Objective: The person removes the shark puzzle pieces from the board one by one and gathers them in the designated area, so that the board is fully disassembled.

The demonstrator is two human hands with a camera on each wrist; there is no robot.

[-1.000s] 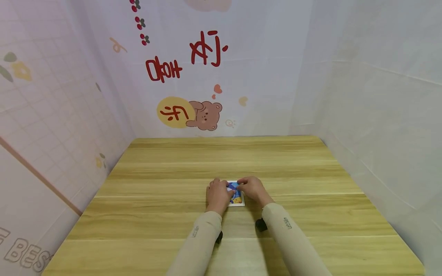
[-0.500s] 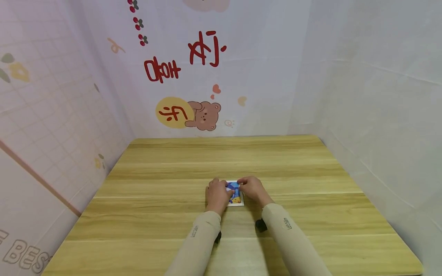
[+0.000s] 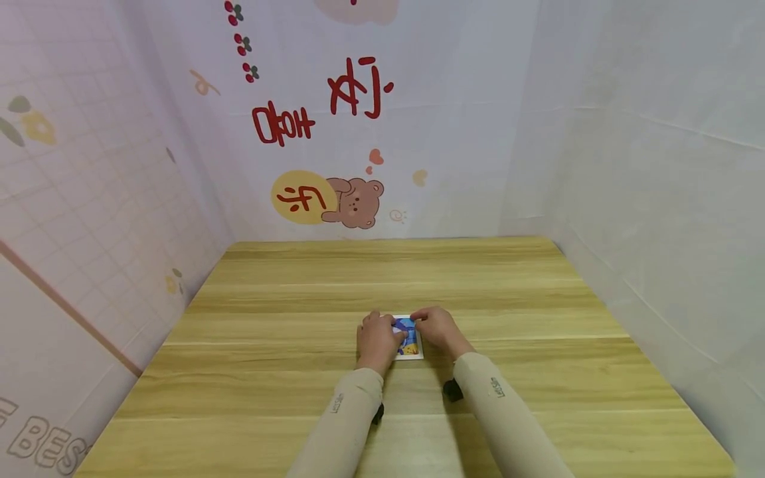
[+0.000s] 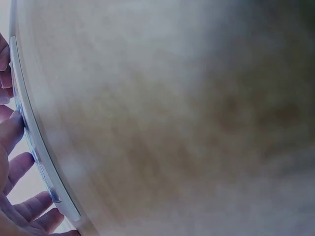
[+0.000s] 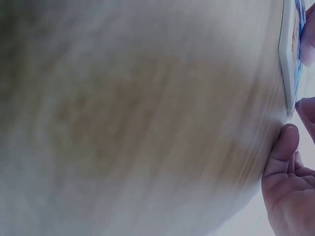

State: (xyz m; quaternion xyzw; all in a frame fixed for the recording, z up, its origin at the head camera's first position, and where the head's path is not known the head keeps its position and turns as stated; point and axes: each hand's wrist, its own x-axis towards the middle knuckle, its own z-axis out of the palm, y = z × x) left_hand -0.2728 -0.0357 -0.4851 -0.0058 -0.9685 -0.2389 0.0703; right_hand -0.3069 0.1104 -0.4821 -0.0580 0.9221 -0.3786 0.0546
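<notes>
A small flat board with a white frame and a blue and yellow cartoon picture lies on the wooden table. My left hand covers its left part. Its spread fingers reach the far side, and the thumb rests on the picture. At the far right corner is my right hand, index finger extended to touch that corner. In the right wrist view the right thumb lies low by the table, just off the frame's corner. The left third of the picture is hidden.
The wood-grain table spreads out on all sides of the board. White printed cloth hangs behind it and along both sides. A dark wrist strap part shows under the right sleeve.
Both hands and the board stay nearly in place. The right index finger and thumb have shifted very slightly at the corner.
</notes>
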